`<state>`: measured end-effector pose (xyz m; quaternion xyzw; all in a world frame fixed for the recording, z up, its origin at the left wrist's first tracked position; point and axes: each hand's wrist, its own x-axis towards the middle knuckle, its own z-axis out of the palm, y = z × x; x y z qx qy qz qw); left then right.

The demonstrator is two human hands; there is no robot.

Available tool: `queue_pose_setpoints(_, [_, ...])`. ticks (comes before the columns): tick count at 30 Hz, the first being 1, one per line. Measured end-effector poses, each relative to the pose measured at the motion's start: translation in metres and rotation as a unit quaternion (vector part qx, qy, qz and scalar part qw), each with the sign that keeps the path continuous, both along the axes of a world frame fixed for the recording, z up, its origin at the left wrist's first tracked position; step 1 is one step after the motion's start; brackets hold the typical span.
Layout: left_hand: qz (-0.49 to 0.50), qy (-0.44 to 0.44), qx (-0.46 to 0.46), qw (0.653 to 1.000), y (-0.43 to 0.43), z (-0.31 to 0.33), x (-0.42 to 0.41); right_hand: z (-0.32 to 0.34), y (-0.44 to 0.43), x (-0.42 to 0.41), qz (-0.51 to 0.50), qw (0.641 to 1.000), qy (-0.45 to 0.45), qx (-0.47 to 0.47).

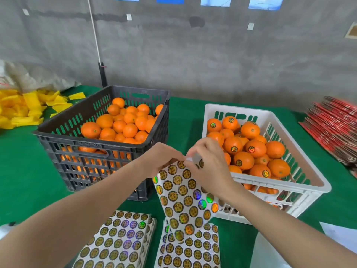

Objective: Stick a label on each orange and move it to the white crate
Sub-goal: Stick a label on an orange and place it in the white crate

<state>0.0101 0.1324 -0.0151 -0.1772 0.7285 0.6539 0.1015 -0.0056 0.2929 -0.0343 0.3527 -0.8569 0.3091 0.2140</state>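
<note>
Here the label sheet (183, 194) hangs between the crates. The left hand (158, 159) pinches its top edge and the right hand (208, 167) pinches the corner, apparently peeling. Next likely needs an unlabelled orange (90, 130) from the black crate (92, 144), bound for the white crate (280, 186).

Fruit packing room: orange crates (108, 136), label sheets (116, 242), concrete wall (212, 60).

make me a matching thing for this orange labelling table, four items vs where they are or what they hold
1 black crate
2 white crate
3 sticker sheet
4 yellow pile

A far left of the table
B held by left hand and right hand
C labelled oranges
D bare oranges

Pairs: 1-D, 2-C, 3-B, 4-A
</note>
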Motion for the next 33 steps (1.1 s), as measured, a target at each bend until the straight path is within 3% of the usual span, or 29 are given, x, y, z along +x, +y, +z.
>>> queue_pose_setpoints(6, [-0.006, -0.026, 0.075, 0.997, -0.001, 0.0, 0.004, -0.004, -0.008, 0.012, -0.029, 0.999, -0.027, -0.011])
queue_pose_setpoints(15, [-0.03, -0.072, 0.079, 0.994, 0.002, 0.001, 0.01, -0.014, -0.007, 0.019, 0.0, 0.984, 0.174, -0.028])
queue_pose_setpoints(19, [-0.013, -0.073, 0.073, 0.995, 0.005, -0.001, 0.013, -0.017, -0.006, 0.017, 0.041, 0.976, 0.21, -0.041])
queue_pose_setpoints(21, [-0.006, -0.057, 0.058, 0.997, 0.002, -0.003, 0.014, -0.014, -0.006, 0.019, 0.076, 0.981, 0.139, -0.109])
queue_pose_setpoints(24, [-0.033, -0.035, 0.02, 0.999, -0.006, -0.003, 0.015, -0.002, -0.005, 0.018, 0.083, 0.969, -0.107, -0.205])
queue_pose_setpoints(26, [-0.062, -0.018, -0.014, 0.998, -0.01, 0.0, 0.016, 0.006, -0.003, 0.008, 0.096, 0.96, -0.237, -0.114])
queue_pose_setpoints(29, [-0.111, 0.011, -0.099, 0.989, -0.012, 0.005, 0.02, 0.012, -0.006, -0.004, 0.119, 0.943, -0.309, 0.032])
queue_pose_setpoints(33, [-0.16, -0.009, -0.14, 0.977, -0.023, 0.014, 0.028, 0.012, -0.013, -0.007, 0.133, 0.932, -0.337, 0.015])
